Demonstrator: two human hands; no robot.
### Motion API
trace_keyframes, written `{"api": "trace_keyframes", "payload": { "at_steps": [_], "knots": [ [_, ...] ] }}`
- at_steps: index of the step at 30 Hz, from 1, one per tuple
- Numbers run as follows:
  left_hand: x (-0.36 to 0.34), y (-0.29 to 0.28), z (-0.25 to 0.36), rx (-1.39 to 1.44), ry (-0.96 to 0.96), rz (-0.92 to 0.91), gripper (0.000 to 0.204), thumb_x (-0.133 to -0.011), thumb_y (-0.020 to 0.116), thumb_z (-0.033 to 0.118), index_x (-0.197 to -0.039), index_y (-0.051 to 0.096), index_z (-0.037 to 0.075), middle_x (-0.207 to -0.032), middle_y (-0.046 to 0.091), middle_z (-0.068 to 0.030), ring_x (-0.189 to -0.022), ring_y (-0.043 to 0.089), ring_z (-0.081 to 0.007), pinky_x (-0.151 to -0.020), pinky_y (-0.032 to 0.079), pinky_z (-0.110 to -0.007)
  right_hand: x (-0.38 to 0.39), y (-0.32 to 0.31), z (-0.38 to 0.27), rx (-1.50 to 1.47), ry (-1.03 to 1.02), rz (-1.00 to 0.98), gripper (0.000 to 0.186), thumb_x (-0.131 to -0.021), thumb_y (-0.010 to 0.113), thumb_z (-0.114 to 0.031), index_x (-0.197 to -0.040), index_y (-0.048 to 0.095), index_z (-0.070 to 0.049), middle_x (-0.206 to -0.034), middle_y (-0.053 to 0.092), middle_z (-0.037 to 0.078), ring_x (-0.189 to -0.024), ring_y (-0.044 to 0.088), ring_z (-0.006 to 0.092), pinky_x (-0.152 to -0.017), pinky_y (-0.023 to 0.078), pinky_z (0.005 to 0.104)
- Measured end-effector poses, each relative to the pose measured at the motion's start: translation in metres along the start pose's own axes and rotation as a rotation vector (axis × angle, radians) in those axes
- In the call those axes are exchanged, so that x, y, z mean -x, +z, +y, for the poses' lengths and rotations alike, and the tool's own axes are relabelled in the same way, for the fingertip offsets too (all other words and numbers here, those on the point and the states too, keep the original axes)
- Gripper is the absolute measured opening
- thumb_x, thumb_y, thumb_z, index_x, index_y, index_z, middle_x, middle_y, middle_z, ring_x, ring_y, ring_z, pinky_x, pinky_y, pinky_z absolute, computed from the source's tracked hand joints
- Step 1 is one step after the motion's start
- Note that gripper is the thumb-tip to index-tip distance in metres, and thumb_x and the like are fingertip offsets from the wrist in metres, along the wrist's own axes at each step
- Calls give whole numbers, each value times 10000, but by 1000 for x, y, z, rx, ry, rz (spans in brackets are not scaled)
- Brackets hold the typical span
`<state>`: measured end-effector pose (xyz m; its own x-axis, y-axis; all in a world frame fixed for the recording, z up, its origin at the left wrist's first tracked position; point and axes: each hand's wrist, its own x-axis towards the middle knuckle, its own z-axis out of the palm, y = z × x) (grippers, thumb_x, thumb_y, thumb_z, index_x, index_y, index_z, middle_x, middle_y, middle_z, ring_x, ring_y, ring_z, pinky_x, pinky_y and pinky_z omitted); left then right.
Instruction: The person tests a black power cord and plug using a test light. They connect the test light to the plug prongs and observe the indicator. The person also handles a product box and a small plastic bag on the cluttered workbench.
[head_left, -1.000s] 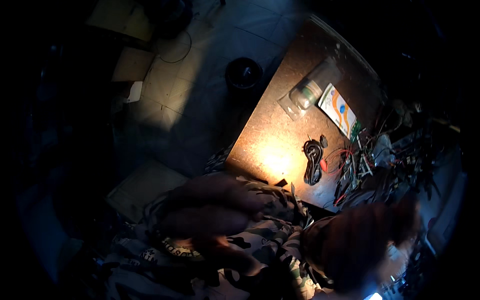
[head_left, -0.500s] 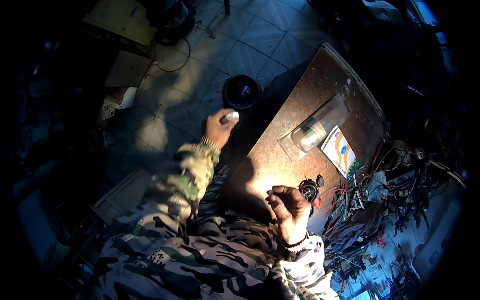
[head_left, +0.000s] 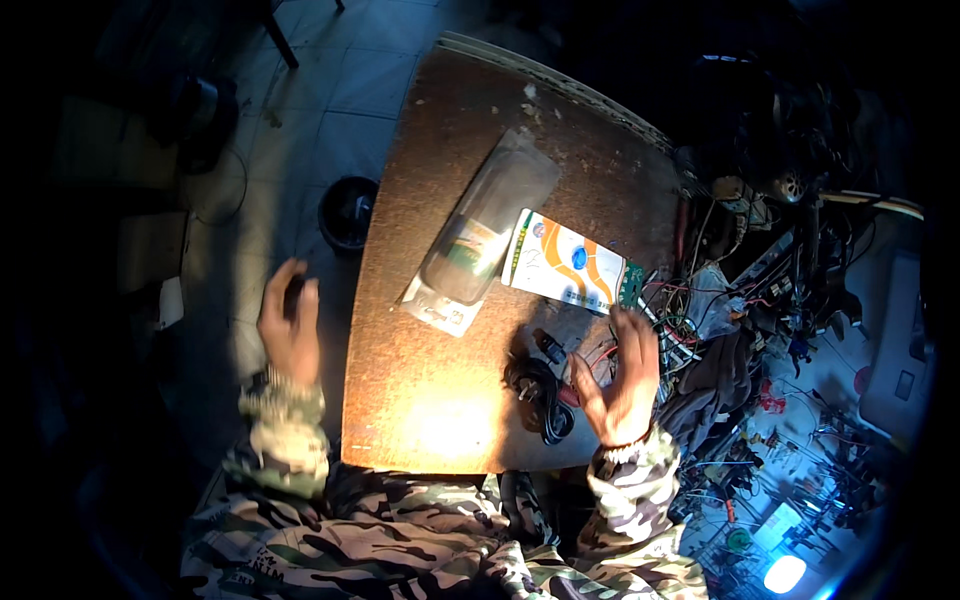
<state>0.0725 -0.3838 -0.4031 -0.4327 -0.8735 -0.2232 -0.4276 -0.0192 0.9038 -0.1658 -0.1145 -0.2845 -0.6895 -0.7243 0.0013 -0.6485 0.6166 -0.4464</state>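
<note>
Comparing with half a second earlier, the left hand has been drawn back from the round black bin on the floor and is now seen loosely curled round something small and dark, off the counter at nine o'clock. The right hand has been lifted, fingers spread, just beside the black cable at its nine o'clock, which suggests the cable is being handled next.

Coiled black power cord with its plug lying flat on the brown tabletop, at four o'clock from the clear plastic package.
</note>
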Motion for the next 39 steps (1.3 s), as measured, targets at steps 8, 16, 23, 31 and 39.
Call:
{"api": "trace_keyframes", "payload": {
  "at_steps": [8,16,23,31,39],
  "knots": [
    [78,42,11,-521,672,-116,600,-946,556,262,-1417,369,-59,-1481,340,-282,-1367,375,-394,-1130,308,-498,-46,52,57,209,-335,-71,630,-793,738,-239,-1302,505,50,-1270,530,265,-1124,517,457,-990,396,540],
    [109,40,0,-558,998,-192,340,-909,556,187,-1188,548,-8,-1378,441,-285,-1302,428,-421,-1084,363,-527,-7,47,70,101,-460,119,341,-817,745,-179,-1050,632,44,-1005,633,234,-861,620,389,-750,515,446],
    [119,60,9,-543,1410,20,292,-767,651,32,-1053,624,-23,-1200,607,-230,-1129,576,-393,-979,464,-453,90,38,44,281,-409,-53,473,-763,781,-420,-667,620,14,-648,614,198,-613,636,373,-610,519,440],
    [93,113,73,-235,814,-588,532,-902,708,265,-1318,531,-16,-1130,633,-155,-1011,617,-175,-837,539,-325,83,39,55,47,-67,-194,365,-670,758,-289,-765,698,58,-718,670,198,-691,675,302,-662,538,371],
    [92,148,54,346,409,-882,595,-915,703,367,-1320,505,-22,-1121,633,-82,-977,630,-118,-809,553,-265,85,68,74,-597,-287,180,367,-715,720,-185,-949,660,92,-852,690,178,-771,662,203,-716,527,314]
  ]
}}
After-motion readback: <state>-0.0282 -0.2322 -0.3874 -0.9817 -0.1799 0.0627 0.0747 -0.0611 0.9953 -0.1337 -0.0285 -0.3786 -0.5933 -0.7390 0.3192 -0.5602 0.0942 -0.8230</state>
